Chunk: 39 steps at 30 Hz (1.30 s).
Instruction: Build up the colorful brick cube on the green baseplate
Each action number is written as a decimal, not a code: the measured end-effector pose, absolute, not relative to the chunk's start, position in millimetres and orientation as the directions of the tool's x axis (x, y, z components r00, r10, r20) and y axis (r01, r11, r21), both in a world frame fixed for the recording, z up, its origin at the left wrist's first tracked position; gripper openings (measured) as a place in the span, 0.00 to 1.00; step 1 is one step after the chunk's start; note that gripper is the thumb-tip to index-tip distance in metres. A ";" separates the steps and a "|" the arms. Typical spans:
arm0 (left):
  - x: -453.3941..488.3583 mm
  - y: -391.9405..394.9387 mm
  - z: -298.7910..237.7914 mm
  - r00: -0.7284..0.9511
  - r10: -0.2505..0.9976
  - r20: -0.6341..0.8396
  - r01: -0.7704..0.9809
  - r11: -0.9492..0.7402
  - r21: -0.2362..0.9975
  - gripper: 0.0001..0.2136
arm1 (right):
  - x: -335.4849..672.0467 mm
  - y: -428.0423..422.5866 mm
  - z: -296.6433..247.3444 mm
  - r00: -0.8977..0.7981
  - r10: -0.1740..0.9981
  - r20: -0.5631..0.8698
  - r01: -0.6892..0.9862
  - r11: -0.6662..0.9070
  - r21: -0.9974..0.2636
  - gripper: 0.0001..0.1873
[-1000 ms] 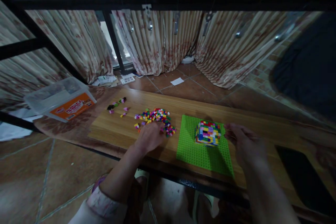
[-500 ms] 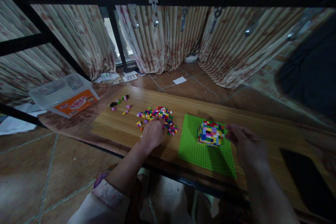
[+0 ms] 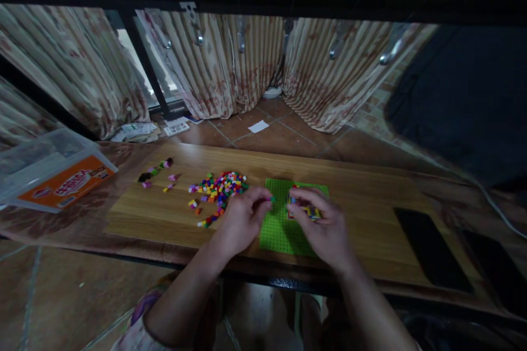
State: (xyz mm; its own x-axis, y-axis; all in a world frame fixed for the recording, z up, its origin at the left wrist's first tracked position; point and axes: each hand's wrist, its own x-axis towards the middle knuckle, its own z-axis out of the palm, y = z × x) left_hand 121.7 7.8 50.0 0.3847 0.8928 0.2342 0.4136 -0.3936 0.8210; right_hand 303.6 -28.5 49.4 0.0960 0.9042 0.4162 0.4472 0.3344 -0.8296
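Observation:
My left hand (image 3: 242, 219) is closed in a pinch at the left part of the green baseplate (image 3: 275, 236). Between its thumb and forefinger a small green toy brick (image 3: 272, 199) shows. My right hand (image 3: 323, 225) curls over the multicoloured brick block (image 3: 312, 212) on the baseplate, thumb and fingers reaching to the block's left side. Much of the block is hidden behind that hand. A pile of small loose bricks (image 3: 224, 186) in many colours lies just left of the baseplate, beyond my left hand.
Several pink, green and black pieces (image 3: 154, 170) lie at the left of the wooden board (image 3: 362, 192). A clear plastic box (image 3: 57, 170) with an orange label stands farther left. Dark flat objects (image 3: 432, 247) lie on the right. A black rail (image 3: 263, 0) with hooks crosses above.
My left hand has moved right from the loose pile to the baseplate, with a small brick in its pinch. My right hand has shifted from the block's right side to over it. The view has turned right.

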 end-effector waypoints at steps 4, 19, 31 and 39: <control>138.3 0.0 52.5 0.427 0.866 0.260 0.239 -0.385 0.891 0.05 | 297.3 -29.3 50.6 -0.012 0.904 0.427 0.402 0.395 -0.826 0.10; 146.7 7.8 47.8 0.460 0.876 0.148 0.257 -0.291 0.922 0.02 | 340.9 -21.4 44.5 0.386 0.910 0.154 -0.051 0.188 -0.981 0.09; 165.3 9.7 41.8 0.421 0.866 0.269 0.447 -0.456 0.769 0.09 | 343.1 -18.6 43.9 0.447 0.882 0.148 0.095 0.118 -0.989 0.08; 171.2 10.5 37.0 0.379 0.883 0.276 0.463 -0.440 0.769 0.07 | 349.2 -23.9 35.0 0.371 0.898 0.235 0.371 0.088 -0.924 0.09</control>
